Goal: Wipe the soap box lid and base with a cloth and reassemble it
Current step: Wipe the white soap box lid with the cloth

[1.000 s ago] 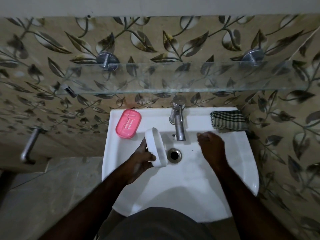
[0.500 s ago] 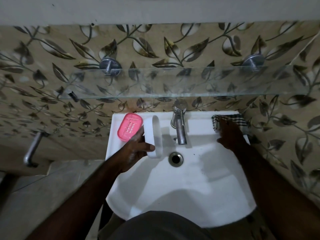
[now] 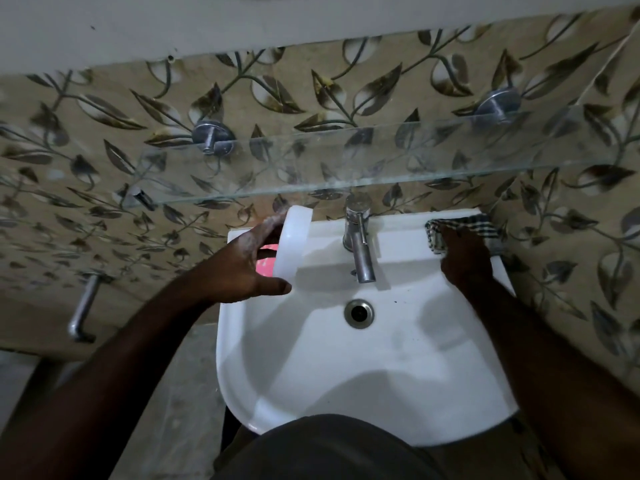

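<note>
Soap box half in white is up on its edge at the far left of the sink, standing tall over the back ledge. The left hand has it pinched lengthwise, thumb at the near end and fingers stretched to the far end, with a soapy sheen on the fingers. Just behind that hand a sliver of the pink soap box half peeks out, lying on the ledge.

Over on the far right corner, the right hand lies on the checked cloth, fingertips on the fabric; whether it has actually gripped the cloth I cannot tell.

Between the two hands the steel tap points toward the drain in the white basin. Above it a glass shelf runs across on two round metal brackets, against a beige wall tiled with a dark leaf pattern. A metal bar juts from the wall at left, and grey floor shows beside the sink. The light is dim.
</note>
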### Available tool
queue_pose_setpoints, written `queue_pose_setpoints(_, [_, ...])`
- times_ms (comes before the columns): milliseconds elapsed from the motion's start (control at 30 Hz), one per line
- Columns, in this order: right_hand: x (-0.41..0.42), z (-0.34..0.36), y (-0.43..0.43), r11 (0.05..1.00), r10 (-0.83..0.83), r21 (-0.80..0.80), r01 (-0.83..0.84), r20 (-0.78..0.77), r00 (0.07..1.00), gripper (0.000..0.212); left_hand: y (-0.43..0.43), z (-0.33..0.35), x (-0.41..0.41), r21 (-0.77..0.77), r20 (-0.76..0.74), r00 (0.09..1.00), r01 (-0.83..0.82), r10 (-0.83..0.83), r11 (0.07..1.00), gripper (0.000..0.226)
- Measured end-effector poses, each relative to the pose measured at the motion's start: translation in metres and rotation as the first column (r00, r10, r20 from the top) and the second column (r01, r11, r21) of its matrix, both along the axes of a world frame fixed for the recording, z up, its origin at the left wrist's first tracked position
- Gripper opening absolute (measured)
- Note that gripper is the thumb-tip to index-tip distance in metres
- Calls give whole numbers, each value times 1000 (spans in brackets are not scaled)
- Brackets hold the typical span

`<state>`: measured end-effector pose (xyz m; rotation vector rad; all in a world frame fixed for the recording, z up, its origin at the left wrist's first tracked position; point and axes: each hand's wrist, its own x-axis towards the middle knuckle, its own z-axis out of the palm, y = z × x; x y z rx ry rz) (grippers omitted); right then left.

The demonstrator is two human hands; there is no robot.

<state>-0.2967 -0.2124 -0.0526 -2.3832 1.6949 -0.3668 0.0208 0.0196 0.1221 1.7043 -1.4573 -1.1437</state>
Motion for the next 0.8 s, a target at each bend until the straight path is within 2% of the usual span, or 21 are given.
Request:
queue_pose_setpoints(133, [-4,-8,-2,999,11,-46,-9,43,999,57,-6,2,-5,19,77,996,47,-48,999,113])
queue_pose_setpoints(267, [-4,-10,-3,1000,-2,-28,3,60,998,55,-9,5,-6,3,119,991,60,-60,998,113])
queue_pose_setpoints(400, [-4,-8,-1,999,0,-33,1,51,999,57,-12,3,-6,2,47,998,39,-39,999,110])
queue_pose_setpoints(500, [-1,-4,0,1000,-7,-9,7,14,1000,57,-13,-7,0,49,117,993,19,-25,999,114])
queue_pose_setpoints(600, [-2,-3,0,1000,5,9,-5,-12,1000,60,-14,-13,3,61,36,999,-8,5,998,109])
queue_pose_setpoints(667, [-2,-4,1,1000,9,17,-8,-37,999,60,-15,-18,4,80,56,998,-13,8,997,108])
queue_pose_setpoints(800, [-3,-3,1,1000,0,-10,0,22,1000,58,-11,-33,5,145,30,999,-39,35,989,113])
